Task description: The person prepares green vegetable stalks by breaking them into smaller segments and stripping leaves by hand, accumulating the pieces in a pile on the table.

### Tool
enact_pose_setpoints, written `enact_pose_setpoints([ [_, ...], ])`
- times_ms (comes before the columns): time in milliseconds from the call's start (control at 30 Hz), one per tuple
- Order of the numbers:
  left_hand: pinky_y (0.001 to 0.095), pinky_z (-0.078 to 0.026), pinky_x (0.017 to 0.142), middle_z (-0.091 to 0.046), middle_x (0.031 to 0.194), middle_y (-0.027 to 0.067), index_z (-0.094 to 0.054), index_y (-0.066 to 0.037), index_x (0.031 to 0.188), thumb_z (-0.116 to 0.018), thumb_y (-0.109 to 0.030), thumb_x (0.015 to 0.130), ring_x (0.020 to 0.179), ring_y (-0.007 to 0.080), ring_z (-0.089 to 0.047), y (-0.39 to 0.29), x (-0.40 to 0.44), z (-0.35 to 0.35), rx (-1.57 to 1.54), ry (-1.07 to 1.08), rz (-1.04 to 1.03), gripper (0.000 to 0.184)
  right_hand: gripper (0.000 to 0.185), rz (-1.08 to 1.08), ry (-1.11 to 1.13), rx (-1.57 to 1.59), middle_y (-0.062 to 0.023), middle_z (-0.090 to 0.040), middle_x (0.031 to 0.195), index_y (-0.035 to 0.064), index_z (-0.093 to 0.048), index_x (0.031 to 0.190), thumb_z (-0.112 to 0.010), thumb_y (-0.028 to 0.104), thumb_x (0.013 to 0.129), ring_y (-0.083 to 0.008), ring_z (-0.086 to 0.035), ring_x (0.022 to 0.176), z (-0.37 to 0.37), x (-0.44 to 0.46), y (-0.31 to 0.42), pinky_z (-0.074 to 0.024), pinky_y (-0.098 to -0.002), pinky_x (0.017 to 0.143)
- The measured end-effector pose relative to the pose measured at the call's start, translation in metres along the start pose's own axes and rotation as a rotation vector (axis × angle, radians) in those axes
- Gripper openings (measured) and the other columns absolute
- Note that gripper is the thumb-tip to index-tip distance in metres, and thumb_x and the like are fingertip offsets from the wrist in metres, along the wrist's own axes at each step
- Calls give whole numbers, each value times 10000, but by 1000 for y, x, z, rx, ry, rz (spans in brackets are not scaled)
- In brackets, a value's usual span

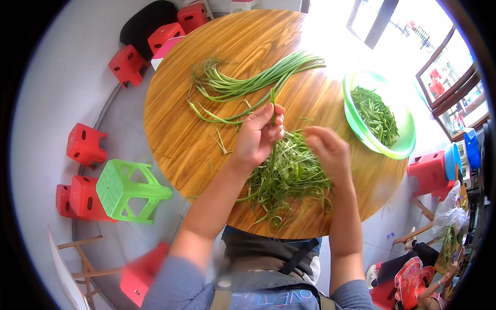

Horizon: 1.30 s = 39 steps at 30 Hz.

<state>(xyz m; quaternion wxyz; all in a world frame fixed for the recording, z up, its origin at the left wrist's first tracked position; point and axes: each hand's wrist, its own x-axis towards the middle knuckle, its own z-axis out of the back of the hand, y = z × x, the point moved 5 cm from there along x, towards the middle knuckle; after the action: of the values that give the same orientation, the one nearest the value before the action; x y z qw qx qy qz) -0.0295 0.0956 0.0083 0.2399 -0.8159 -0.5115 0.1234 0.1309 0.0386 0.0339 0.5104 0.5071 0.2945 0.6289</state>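
Protruding from the closed fingers of the left hand (261, 129), a green stalk (273, 96) is gripped above leafy scraps (297, 181) by the table's (175, 113) near edge, the blurred right hand's (329, 150) fingers are curled, hold unclear, and "OVE" is printed on the clothing (299, 296).

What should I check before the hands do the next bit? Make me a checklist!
1. Left hand has a green stalk: ok.
2. Right hand is empty: cannot tell, it's blurry.
3. Bowl stands on the table: ok.
4. Cut pieces are in the bowl: ok.
5. Long stalks lie apart from the bowl: ok.
6. Table under the hands is bare: not ok, a leafy pile lies there.
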Motion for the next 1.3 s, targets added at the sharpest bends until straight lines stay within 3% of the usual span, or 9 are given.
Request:
enact_pose_setpoints([
  [133, 217, -326, 506, -535, 717, 24, -561, -7, 921, -459, -217, 945, 537, 78, -400, -1, 1, 2, -36, 1, -16, 234, 367, -128, 320, -36, -50, -627, 800, 30, -570, 1125, -683, 107, 784, -66, -481, 537, -39, -11, 12, -414, -224, 497],
  [333, 208, -309, 510, -498, 709, 2, -550, -31, 937, -451, -226, 947, 533, 68, -368, -2, 1, 0, -1, -23, -8, 218, 195, -108, 426, -19, -43, -605, 712, 10, -637, 974, -658, 70, 789, -76, -498, 563, -42, -14, 7, -427, -229, 531],
  [600, 196, -276, 491, -453, 698, -13, -529, -20, 948, -500, -237, 928, 543, 61, -346, -24, 9, 20, -106, -81, -144, 219, 100, -98, 485, 368, -36, -600, 748, -48, -653, 844, -628, -44, 748, -77, -531, 653, 14, -8, 25, -414, -218, 560],
  [733, 204, -282, 493, -466, 701, -2, -532, -15, 963, -493, -216, 931, 543, 70, -350, -36, 10, 30, -197, -122, -178, 208, 81, -22, 401, 709, -41, -589, 735, -52, -649, 814, -607, -57, 745, -62, -494, 607, 32, -9, 12, -365, -195, 516],
  [867, 215, -294, 507, -480, 701, 3, -540, -18, 978, -504, -228, 924, 547, 79, -353, -48, 9, 35, -209, -114, -252, 220, 88, -197, 144, 466, -27, -568, 692, -48, -639, 839, -611, -3, 768, -52, -437, 532, 43, -7, 3, -312, -181, 474],
  [1000, 227, -309, 512, -487, 692, 2, -546, -31, 971, -504, -236, 925, 546, 88, -361, -63, 7, 45, -191, -171, -345, 214, 95, -168, 112, 616, -11, -547, 680, -23, -643, 873, -593, 20, 805, -46, -412, 515, 61, -4, -10, -294, -177, 456],
  [1100, 232, -319, 517, -491, 687, 0, -546, -43, 974, -488, -239, 935, 549, 88, -370, -71, 5, 51, -137, -196, -406, 208, 121, -313, -6, 275, 0, -526, 668, -22, -642, 911, -606, 40, 814, -33, -395, 521, 65, -1, -8, -284, -168, 460],
  [1200, 231, -328, 520, -498, 689, 0, -546, -48, 981, -483, -239, 937, 548, 87, -379, -72, 4, 44, -84, -154, -409, 205, 148, -265, -129, 147, 13, -517, 663, -23, -640, 945, -613, 69, 832, -17, -384, 534, 63, 5, -22, -282, -160, 470],
  [1300, 224, -333, 518, -505, 702, 2, -543, -52, 998, -499, -246, 927, 542, 83, -380, -66, 1, 30, -18, -126, -357, 211, 159, -47, -295, -72, 37, -506, 658, -16, -645, 955, -612, 100, 851, -12, -367, 539, 65, 9, -12, -283, -155, 480],
])
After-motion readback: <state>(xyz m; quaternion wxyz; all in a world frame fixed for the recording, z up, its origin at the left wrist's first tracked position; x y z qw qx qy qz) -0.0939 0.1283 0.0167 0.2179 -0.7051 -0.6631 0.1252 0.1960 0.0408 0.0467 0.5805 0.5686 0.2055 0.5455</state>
